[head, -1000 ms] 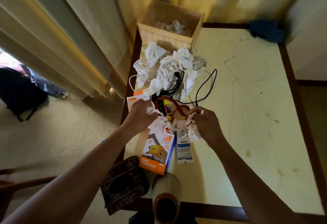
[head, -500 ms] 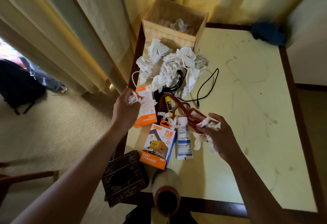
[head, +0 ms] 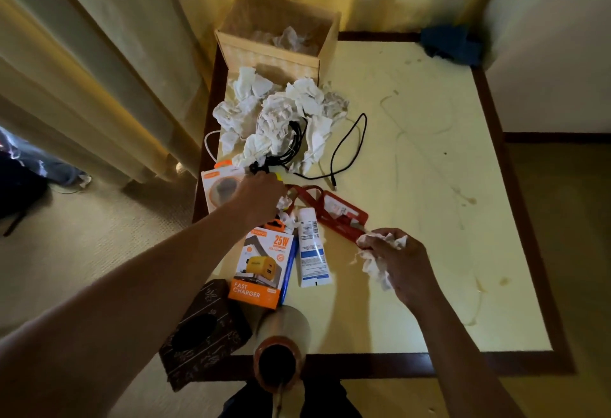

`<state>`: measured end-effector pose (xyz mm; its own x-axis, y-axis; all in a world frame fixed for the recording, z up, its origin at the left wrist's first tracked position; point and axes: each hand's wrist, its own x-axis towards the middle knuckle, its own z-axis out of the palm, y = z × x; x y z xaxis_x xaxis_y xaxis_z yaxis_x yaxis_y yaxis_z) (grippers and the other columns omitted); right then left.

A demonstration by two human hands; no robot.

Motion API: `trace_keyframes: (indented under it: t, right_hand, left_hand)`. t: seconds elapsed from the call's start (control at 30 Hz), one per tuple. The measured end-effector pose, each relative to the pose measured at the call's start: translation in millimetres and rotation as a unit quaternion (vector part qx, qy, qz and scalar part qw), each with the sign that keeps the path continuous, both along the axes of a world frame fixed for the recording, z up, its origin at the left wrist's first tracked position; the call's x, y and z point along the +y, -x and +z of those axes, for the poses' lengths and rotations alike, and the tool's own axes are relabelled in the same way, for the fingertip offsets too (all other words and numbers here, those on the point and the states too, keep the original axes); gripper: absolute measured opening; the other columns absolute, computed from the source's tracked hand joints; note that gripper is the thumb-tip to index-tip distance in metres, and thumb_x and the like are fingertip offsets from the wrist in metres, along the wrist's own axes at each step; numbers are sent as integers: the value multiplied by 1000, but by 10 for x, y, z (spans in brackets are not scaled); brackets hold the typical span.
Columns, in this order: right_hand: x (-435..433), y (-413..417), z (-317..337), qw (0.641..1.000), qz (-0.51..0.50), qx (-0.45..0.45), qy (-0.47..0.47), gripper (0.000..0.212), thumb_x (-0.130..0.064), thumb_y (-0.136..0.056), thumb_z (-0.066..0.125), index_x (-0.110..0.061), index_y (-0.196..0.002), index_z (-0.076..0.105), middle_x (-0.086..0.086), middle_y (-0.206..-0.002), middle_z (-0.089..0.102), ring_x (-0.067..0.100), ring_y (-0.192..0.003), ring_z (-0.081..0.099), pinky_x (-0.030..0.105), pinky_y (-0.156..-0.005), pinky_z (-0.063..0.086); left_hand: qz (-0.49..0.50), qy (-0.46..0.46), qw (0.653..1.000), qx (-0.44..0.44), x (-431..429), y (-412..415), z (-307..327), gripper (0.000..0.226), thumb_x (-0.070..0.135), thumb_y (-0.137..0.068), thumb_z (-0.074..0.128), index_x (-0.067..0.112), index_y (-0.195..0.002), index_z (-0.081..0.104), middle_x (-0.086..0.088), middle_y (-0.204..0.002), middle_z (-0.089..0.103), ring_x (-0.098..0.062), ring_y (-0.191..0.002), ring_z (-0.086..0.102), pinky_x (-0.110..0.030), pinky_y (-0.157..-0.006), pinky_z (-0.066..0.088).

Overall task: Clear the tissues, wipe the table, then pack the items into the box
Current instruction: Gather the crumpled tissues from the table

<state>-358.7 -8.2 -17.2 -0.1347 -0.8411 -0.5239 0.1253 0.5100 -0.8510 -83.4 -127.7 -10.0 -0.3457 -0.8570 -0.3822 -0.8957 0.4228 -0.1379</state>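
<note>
right grip (head: pixel 401 264) clutching tissue (head: pixel 375 260), tissues (head: pixel 281 113) beside box (head: pixel 267 60)

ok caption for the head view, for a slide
Right hand grips crumpled tissues above the stained table while the left hand reaches over an orange-and-white box near the tissue pile.

The hands, close together over the red case (head: pixel 334 211) a second ago, are now apart; the left hand (head: pixel 261 197) swung out left, then reached forward to just short of the black cables (head: pixel 291 146), its fingertips hidden; the right hand (head: pixel 405 267) has drawn back and to the right, gripping its tissue wad (head: pixel 380 252); the case and the tube (head: pixel 312 245) now lie uncovered between the hands; the tissue heap that lay between them has shrunk to scraps (head: pixel 287 219).
</note>
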Motion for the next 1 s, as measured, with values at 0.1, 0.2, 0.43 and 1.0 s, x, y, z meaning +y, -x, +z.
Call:
trace_keyframes:
  t: [0.1, 0.2, 0.43, 1.0]
  right_hand:
    - [56, 48, 3, 1000, 2, 8, 18, 14, -5, -94, 67, 9, -98, 70, 27, -96, 75, 36, -64, 68, 38, -64, 53]
    - [88, 136, 67, 999, -17, 26, 15, 15, -9, -95, 69, 6, -99, 68, 16, -77, 72, 27, -55, 63, 27, -52, 47]
    - [48, 173, 471, 999, -27, -23, 27, 19, -5, -94, 67, -13, -77, 65, 13, -74, 68, 25, -58, 57, 29, -51, 40]
    - [-859, -1220, 68, 798, 392, 445, 109, 27, -34, -98, 63, -12, -113, 69, 6, -107, 69, 22, -102, 66, 29, -79, 46]
  left_hand:
    - [8, 5, 1000, 6, -41, 25, -22, 31, 19, -94, 66, 21, -125, 69, -6, -121, 66, -26, -116, 63, -37, -94, 51]
    - [101, -15, 984, 148, -65, -27, 14, 28, 16, -91, 70, 15, -119, 72, -11, -118, 65, -31, -113, 64, -39, -90, 51]
    - [321, -49, 849, 417, 74, -234, 412, 15, 27, -87, 75, 16, -86, 64, -1, -80, 65, -17, -70, 59, -29, -60, 41]
    - [450, -78, 644, 613, 484, -762, 608, 19, 7, -96, 57, 12, -78, 60, 2, -65, 64, -11, -65, 64, -25, -57, 47]
